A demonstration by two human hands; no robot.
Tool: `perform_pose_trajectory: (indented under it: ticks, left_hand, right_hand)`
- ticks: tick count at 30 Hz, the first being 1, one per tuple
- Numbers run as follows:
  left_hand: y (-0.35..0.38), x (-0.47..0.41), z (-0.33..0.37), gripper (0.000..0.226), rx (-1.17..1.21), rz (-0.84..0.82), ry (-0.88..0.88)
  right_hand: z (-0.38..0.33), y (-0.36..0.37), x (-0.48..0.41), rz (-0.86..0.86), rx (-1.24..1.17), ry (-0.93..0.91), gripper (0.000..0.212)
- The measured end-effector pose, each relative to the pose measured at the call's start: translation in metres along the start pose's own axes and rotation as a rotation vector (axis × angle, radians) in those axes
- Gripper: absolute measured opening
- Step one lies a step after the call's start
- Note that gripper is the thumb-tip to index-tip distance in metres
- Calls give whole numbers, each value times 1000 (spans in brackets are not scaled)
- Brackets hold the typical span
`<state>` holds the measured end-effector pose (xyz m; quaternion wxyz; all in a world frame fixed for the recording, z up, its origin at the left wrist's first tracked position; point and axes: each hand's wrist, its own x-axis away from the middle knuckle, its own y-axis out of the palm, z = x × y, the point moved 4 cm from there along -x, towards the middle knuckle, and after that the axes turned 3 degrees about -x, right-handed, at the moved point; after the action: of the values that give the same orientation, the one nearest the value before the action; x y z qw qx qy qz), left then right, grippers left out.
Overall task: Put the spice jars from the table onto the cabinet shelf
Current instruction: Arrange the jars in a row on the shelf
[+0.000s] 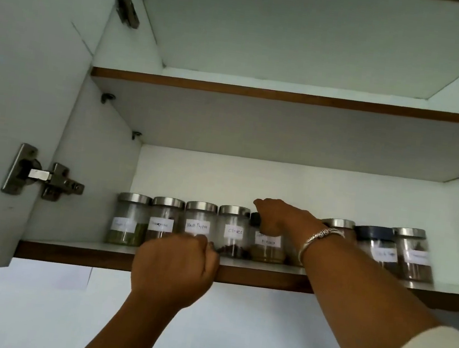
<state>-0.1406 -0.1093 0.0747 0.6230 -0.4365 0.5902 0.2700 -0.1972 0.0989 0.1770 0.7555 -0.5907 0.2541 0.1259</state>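
Several labelled glass spice jars stand in a row on the lower cabinet shelf (68, 253). Most have steel lids, such as the leftmost jar (130, 219) and the cloves jar (233, 232). My right hand (278, 217) reaches in from the right and grips the top of a black-lidded jar (267, 246) standing mid-row. My left hand (174, 262) is curled into a fist at the shelf's front edge, in front of the black pepper jar (198, 222); nothing shows in it. A steel-lidded jar (337, 224) is mostly hidden behind my right wrist.
Right of my arm stand a dark-blue-lidded jar (376, 246) and a steel-lidded jar (412, 254). The upper shelf (261, 92) holds nothing in view. The cabinet door (16, 89) hangs open at the left on its hinge (45, 177). A white wall lies below the cabinet.
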Motion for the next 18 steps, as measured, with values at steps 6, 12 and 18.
perform_pose_trajectory:
  ticks: [6,12,18]
  left_hand:
    - [9,1,-3,44,12,52,-14]
    - [9,3,-2,40,3,74,-13]
    - [9,2,-1,50,27,64,-10]
  right_hand:
    - [2,11,-16,-89,111,60,45]
    - [4,8,-13,-112,41,57,43]
    - [20,0,-3,-67,-112,101,75]
